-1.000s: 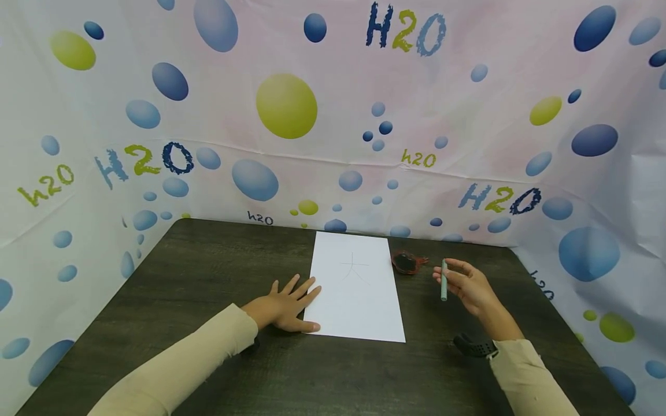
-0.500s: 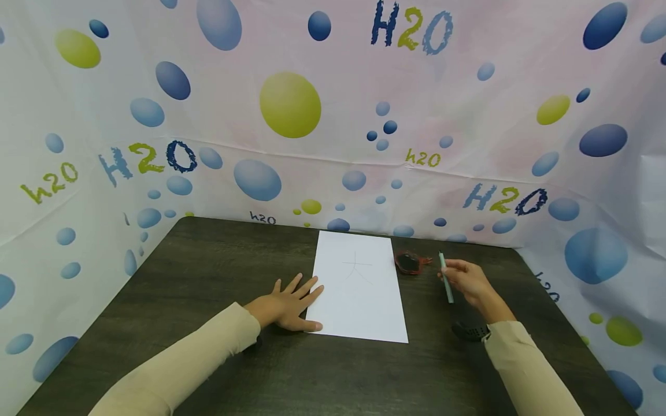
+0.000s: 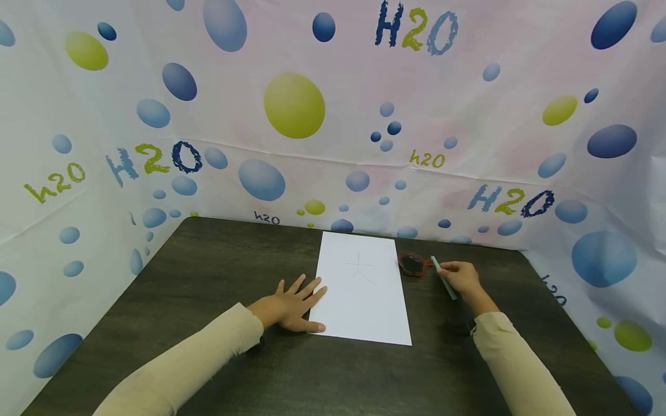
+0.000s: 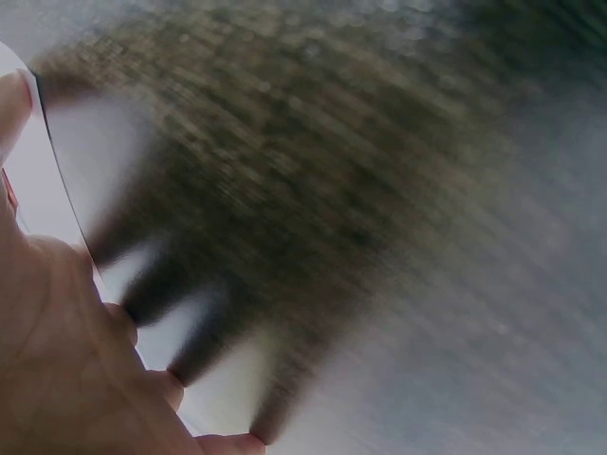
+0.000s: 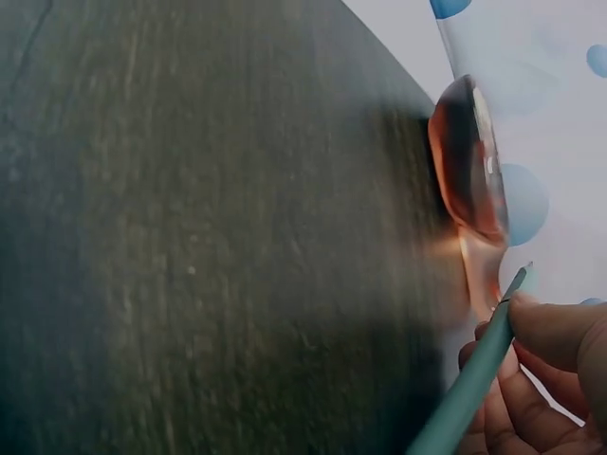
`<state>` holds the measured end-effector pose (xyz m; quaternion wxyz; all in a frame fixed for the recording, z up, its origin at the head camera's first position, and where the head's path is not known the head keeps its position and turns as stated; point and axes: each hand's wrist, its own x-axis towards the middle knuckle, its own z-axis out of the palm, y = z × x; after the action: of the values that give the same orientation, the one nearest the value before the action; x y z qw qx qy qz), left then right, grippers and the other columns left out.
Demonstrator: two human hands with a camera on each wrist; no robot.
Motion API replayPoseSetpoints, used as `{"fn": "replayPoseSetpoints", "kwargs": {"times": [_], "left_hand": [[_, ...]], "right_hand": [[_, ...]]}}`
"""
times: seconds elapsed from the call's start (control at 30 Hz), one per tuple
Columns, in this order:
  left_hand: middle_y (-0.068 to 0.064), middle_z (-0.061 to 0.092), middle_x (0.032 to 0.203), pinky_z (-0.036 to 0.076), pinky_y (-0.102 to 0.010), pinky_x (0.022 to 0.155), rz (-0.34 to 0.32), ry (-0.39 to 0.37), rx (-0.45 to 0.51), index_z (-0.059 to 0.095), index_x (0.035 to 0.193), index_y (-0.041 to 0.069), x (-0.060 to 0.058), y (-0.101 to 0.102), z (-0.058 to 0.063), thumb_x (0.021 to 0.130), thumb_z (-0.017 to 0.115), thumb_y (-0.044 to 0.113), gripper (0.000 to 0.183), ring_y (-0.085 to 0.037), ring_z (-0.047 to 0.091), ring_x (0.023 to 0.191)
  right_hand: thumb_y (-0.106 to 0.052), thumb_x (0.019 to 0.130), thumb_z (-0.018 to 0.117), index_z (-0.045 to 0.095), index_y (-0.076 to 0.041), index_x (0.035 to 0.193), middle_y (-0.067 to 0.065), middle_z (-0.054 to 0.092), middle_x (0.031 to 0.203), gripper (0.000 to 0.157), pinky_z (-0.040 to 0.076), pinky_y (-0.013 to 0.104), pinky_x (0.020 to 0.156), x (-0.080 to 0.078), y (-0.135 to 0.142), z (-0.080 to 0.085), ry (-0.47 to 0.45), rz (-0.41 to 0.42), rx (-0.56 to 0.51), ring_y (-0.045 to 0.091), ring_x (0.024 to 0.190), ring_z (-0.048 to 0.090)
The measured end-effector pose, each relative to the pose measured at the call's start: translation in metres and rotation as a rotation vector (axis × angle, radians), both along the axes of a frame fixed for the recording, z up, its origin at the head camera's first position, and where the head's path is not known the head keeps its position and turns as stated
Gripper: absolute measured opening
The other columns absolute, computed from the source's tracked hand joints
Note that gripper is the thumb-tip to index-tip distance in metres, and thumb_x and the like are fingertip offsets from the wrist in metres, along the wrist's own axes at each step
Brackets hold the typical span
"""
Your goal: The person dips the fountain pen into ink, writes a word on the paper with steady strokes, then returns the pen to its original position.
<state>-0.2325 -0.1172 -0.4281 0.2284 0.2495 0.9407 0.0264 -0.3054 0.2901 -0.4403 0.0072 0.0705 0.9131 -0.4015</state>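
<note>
My left hand (image 3: 296, 305) lies flat with spread fingers across the left edge of a white sheet of paper (image 3: 364, 312). Thin lines drawn on the sheet form a stick-like figure (image 3: 358, 264). In the left wrist view the fingers (image 4: 119, 318) stretch along the paper's edge. Over the table's right side, my right hand (image 3: 463, 280) pinches a pale green pen (image 3: 447, 288) between thumb and fingers. Its pointed end slants up and left, beside the red-framed sunglasses (image 3: 413, 264). The right wrist view shows the pen (image 5: 479, 374) near the sunglasses (image 5: 467, 161); whether they touch, I cannot tell.
Everything rests on a dark wood-grain table (image 3: 229, 254). A white backdrop (image 3: 218, 115) printed with bubbles and H2O lettering stands behind and at both sides. A dark band (image 3: 458, 326) shows under the right wrist.
My right hand has moved left to the sunglasses, and the pen has tipped from upright to slanting, its upper end leaning left. The left hand stays on the paper; the head view has shifted slightly.
</note>
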Motion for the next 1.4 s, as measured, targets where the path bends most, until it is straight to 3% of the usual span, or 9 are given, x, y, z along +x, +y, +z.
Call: {"fn": "replayPoseSetpoints", "kwargs": {"times": [0.3, 0.77, 1.4], "left_hand": [[0.005, -0.006, 0.162, 0.003, -0.066, 0.111, 0.002, 0.002, -0.007, 0.006, 0.156, 0.029, 0.000, 0.003, -0.003, 0.088, 0.043, 0.072, 0.089, -0.029, -0.008, 0.148], [0.005, -0.006, 0.162, 0.003, -0.067, 0.111, -0.003, 0.009, -0.010, 0.005, 0.156, 0.029, -0.001, 0.003, -0.003, 0.087, 0.043, 0.072, 0.089, -0.029, -0.008, 0.148], [0.002, -0.004, 0.162, 0.005, -0.067, 0.110, -0.006, 0.024, 0.012, 0.007, 0.156, 0.026, 0.002, 0.000, -0.003, 0.088, 0.044, 0.070, 0.089, -0.031, -0.005, 0.148]], "right_hand": [[-0.023, 0.096, 0.060, 0.063, 0.005, 0.121, 0.028, 0.060, 0.120, 0.038, 0.046, 0.036, 0.068, -0.002, 0.002, -0.004, 0.007, -0.049, -0.007, 0.032, 0.092, 0.056], [-0.022, 0.092, 0.065, 0.066, 0.003, 0.118, 0.025, 0.063, 0.118, 0.036, 0.046, 0.045, 0.079, -0.007, -0.006, -0.007, 0.056, -0.131, -0.022, 0.037, 0.100, 0.055], [-0.023, 0.090, 0.068, 0.066, 0.002, 0.118, 0.024, 0.064, 0.116, 0.037, 0.045, 0.043, 0.080, -0.009, -0.009, -0.013, 0.056, -0.127, -0.033, 0.035, 0.100, 0.055]]}}
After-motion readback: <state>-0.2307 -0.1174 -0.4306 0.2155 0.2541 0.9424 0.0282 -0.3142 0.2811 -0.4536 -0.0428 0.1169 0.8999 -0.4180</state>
